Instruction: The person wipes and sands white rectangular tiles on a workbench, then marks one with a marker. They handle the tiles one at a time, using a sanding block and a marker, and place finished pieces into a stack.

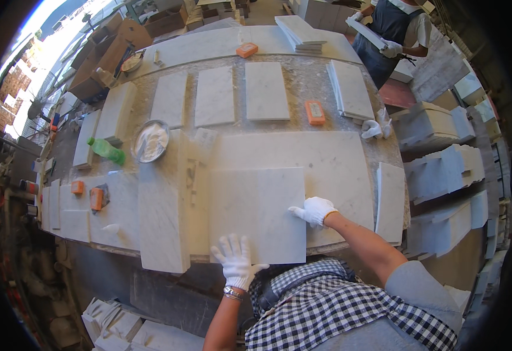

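A square white marble tile (257, 207) lies flat on a larger marble slab (332, 161), close to the table's near edge. White-gloved, my left hand (236, 261) rests with spread fingers on the tile's near left corner. My right hand (315, 212), gloved too, is at the tile's right edge: one digit stretches over the top face, and the others look bunched at the edge, their tips partly hidden. A long thick block of marble (163, 216) stands just left of the tile.
Left of centre are a bowl of white paste (151, 141) and a green bottle (106, 151). Several marble pieces (267, 90) lie farther back, near an orange box (314, 112). Stacked slabs (443, 167) stand on the right. At the far right, a co-worker (387, 38) holds a white strip.
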`<action>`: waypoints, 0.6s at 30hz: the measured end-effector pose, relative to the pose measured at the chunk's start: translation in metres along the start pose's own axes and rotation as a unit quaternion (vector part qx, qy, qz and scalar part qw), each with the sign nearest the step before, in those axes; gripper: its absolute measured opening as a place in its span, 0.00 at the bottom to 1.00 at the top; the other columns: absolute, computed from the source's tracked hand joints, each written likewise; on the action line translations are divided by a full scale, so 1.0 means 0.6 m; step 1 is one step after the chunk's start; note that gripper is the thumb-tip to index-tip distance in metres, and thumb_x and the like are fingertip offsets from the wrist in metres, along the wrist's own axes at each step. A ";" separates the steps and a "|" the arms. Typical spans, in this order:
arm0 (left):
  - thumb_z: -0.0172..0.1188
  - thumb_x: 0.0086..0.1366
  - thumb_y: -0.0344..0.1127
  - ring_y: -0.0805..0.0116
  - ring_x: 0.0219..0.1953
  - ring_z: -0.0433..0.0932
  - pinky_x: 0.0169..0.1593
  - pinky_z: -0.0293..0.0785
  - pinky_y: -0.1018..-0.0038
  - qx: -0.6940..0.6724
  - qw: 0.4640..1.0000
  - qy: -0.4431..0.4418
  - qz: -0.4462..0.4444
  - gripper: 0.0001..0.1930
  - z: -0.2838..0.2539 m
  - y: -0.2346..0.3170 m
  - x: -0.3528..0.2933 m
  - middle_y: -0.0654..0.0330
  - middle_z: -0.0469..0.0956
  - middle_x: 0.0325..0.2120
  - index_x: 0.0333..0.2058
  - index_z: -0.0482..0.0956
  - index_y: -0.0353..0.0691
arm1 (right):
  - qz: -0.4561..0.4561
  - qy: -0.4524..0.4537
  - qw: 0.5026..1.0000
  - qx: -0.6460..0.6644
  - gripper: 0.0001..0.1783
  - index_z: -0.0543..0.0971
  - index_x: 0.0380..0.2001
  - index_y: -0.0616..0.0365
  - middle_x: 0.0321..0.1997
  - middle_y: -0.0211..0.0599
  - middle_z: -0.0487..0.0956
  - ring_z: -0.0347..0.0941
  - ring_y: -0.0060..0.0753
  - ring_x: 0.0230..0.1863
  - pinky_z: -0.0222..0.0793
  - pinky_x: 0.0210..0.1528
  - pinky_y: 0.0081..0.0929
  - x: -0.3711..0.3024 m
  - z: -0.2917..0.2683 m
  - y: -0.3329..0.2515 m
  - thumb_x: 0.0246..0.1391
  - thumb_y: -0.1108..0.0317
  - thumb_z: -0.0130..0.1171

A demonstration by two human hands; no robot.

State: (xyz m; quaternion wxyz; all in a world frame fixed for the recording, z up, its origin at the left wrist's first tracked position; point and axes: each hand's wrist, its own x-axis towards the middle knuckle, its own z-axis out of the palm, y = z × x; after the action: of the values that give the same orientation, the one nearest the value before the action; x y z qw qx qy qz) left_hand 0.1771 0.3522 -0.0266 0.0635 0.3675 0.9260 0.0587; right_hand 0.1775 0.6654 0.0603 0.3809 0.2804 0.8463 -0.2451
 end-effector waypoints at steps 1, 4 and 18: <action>0.68 0.34 0.77 0.32 0.74 0.39 0.67 0.28 0.25 0.000 1.000 -0.011 0.001 0.67 0.005 -0.003 -0.002 0.41 0.49 0.72 0.69 0.56 0.39 | -0.017 0.022 0.998 -0.059 0.40 0.85 0.35 0.65 0.36 0.49 0.84 0.83 0.44 0.38 0.79 0.38 0.38 -0.002 -0.003 -0.006 0.61 0.32 0.47; 0.67 0.34 0.77 0.32 0.73 0.40 0.66 0.29 0.24 -0.008 1.000 0.003 0.003 0.66 0.011 -0.005 -0.003 0.43 0.53 0.71 0.68 0.58 0.41 | -0.075 0.071 0.979 -0.178 0.39 0.86 0.30 0.62 0.32 0.49 0.85 0.83 0.45 0.37 0.78 0.37 0.40 0.003 -0.017 -0.022 0.60 0.32 0.48; 0.73 0.36 0.69 0.29 0.71 0.47 0.64 0.31 0.20 -0.060 0.997 -0.024 0.035 0.62 0.034 -0.024 -0.021 0.43 0.54 0.69 0.66 0.61 0.41 | -0.033 0.364 0.925 0.100 0.42 0.69 0.59 0.58 0.59 0.51 0.74 0.73 0.52 0.59 0.71 0.59 0.42 0.228 -0.224 -0.067 0.45 0.49 0.73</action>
State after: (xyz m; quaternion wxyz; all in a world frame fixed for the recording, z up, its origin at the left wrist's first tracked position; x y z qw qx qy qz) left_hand 0.1800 0.3344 -0.0478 0.1055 0.3966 0.9056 0.1075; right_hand 0.0073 0.7605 0.0404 0.0085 0.3593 0.9064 -0.2220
